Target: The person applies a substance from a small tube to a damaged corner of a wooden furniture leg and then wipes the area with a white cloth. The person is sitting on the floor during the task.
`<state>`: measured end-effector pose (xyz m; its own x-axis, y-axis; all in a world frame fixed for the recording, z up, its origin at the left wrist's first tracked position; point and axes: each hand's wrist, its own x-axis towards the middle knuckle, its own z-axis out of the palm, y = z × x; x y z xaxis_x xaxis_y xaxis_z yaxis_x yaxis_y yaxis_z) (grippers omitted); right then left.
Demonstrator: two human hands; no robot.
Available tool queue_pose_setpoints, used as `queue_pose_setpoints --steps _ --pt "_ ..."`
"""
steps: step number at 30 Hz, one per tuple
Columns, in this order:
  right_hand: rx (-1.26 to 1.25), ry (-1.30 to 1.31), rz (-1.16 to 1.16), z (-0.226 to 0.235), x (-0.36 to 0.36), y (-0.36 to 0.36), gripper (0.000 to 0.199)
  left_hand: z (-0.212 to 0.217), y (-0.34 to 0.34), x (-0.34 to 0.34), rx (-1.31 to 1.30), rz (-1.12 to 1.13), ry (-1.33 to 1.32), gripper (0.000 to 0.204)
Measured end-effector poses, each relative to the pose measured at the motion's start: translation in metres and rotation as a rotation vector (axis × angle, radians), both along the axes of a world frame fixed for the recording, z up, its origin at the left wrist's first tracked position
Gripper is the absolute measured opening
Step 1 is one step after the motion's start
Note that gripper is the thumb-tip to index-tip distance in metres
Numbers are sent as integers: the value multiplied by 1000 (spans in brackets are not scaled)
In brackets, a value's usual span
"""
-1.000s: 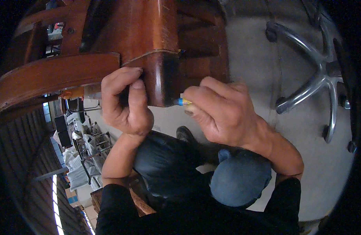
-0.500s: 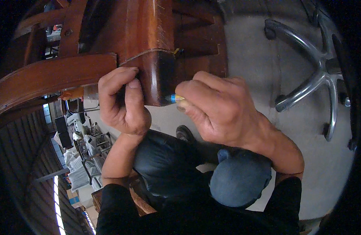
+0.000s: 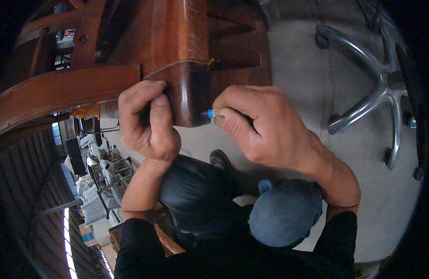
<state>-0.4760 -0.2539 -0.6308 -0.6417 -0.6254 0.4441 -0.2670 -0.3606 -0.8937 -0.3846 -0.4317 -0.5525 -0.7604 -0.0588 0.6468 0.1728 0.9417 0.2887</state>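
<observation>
My right hand (image 3: 265, 125) pinches a small blue-ended stick (image 3: 211, 113), like a pen or crayon. Its blue end is at the dark rounded edge of a reddish-brown wooden piece of furniture (image 3: 177, 93); whether the tip touches the wood, I cannot tell. Most of the stick is hidden in my fingers. On the wood's left side, my left hand (image 3: 149, 121) is closed, thumb against curled fingers. Anything between those fingertips is hidden. Above them a thin pale line (image 3: 177, 63), a cord or a seam, crosses the wood to a small yellow bit (image 3: 212, 63) at its right edge.
A wooden rail (image 3: 70, 88) juts out at the left. On the grey floor (image 3: 298, 74) to the right stands a chair's shiny metal base (image 3: 363, 56) with castors. A blue-grey rounded cloth-like thing (image 3: 284, 214) lies below my right wrist. Wrapped goods (image 3: 91, 200) are stacked at lower left.
My right hand has shifted slightly right, the thumb now lying further over the stick and its tip further from the wood's edge. My left hand has hardly moved.
</observation>
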Motion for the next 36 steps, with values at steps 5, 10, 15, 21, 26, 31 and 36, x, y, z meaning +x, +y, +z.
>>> queue_pose_setpoints --steps 5,10,15,21,26,31,36 --pt "45 33 59 0 0 4 11 2 1 1 -11 7 -18 11" --pt "32 -33 47 2 -4 0 13 0 0 1 -14 -1 -6 12" --pt "19 -6 47 0 -3 1 14 1 0 -1 -7 -9 -6 12" --pt "-1 -42 32 -5 4 1 17 2 1 1 -14 3 -15 12" --pt "3 36 -77 -34 18 3 11 0 0 0 -9 -11 -2 12" --pt "-111 152 -221 -24 22 4 16 1 0 2 -27 -7 -14 11" --pt "31 271 -290 -36 22 1 22 2 2 0 -34 0 -5 11"
